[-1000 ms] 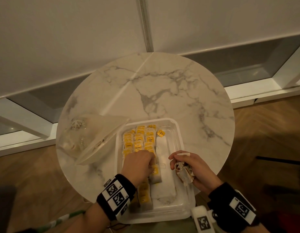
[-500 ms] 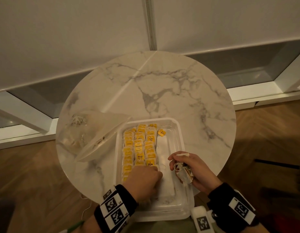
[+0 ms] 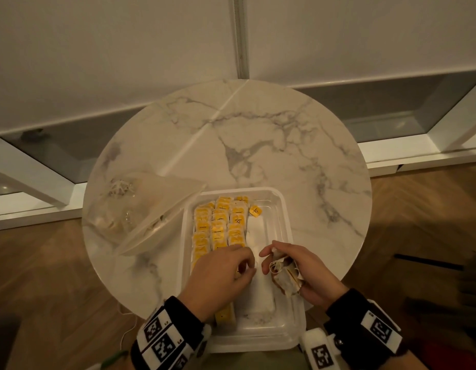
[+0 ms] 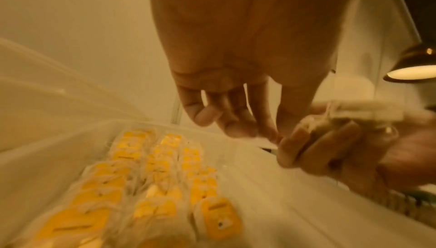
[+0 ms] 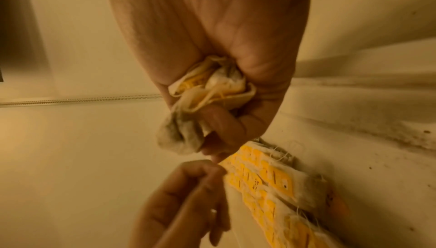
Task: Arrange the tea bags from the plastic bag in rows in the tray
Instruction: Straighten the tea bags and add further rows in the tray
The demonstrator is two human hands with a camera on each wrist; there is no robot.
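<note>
Your right hand [image 3: 306, 273], nearest, clenches a crumpled bundle of white paper tea bags [image 3: 283, 275]; squeeze harder and they tear or tangle strings. Your left hand [image 3: 220, 273], fingers curled and seemingly empty, reaches for it; a snag could scatter the yellow-tagged rows [image 3: 218, 225] in the clear plastic tray [image 3: 285, 209]. Farther left: translucent plastic bag [image 3: 140, 209].

My right hand [image 3: 306, 273] holds a bunch of crumpled white tea bags [image 3: 283, 276]. My left hand [image 3: 220, 276] hangs over the clear plastic tray [image 3: 285, 209], fingers bent, close to my right fingers. Rows of yellow-labelled tea bags [image 3: 220, 225] fill the tray's left side. A see-through plastic bag [image 3: 140, 209] lies left of it on the round white marble table [image 3: 258, 134].
</note>
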